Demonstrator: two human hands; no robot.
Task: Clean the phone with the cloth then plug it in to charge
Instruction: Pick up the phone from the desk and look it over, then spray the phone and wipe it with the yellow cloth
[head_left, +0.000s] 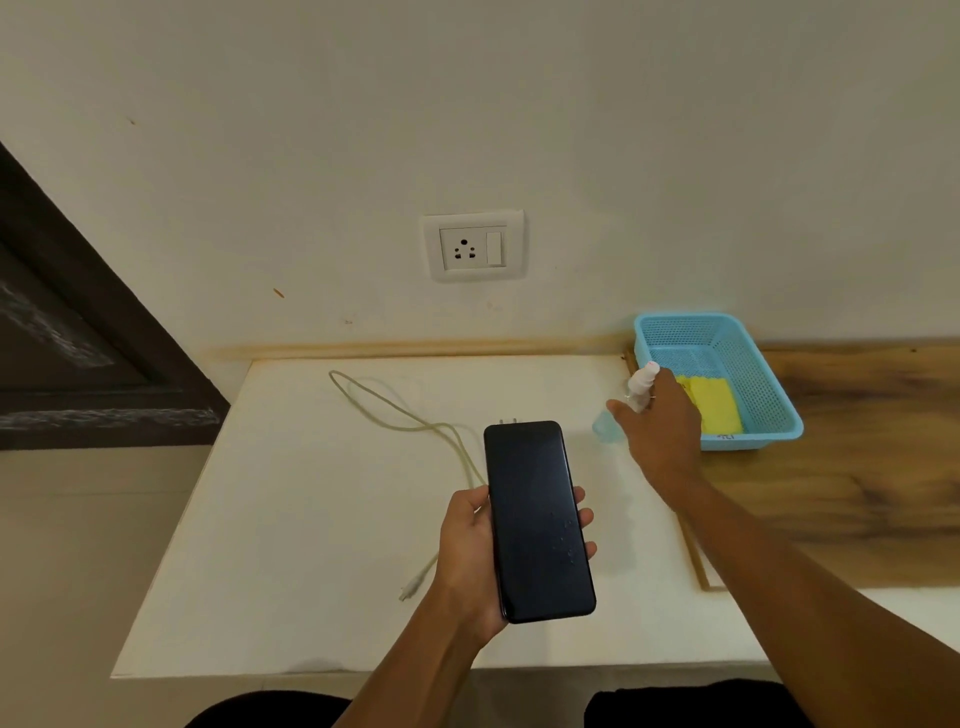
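Note:
My left hand (470, 551) holds a black phone (537, 519) screen up above the white tabletop (291, 519), thumb on its left edge and fingers round the right edge. Small droplets speckle the lower right of the screen. My right hand (662, 431) grips a small spray bottle (641, 382) with a white nozzle and pale blue body, beside the blue basket (774, 395). A yellow cloth (714, 402) lies in that basket. The pale charging cable (405, 421) snakes across the table. Its connector (410, 590) lies left of my left wrist, and the charger's plug prongs (508, 421) show just behind the phone's top.
A white wall socket with a switch (472, 247) sits on the wall above the table's back edge. To the right runs a wood-grain counter (857, 467). A dark door frame (78, 338) stands at the left. My dark-clothed knees show below the table's front edge.

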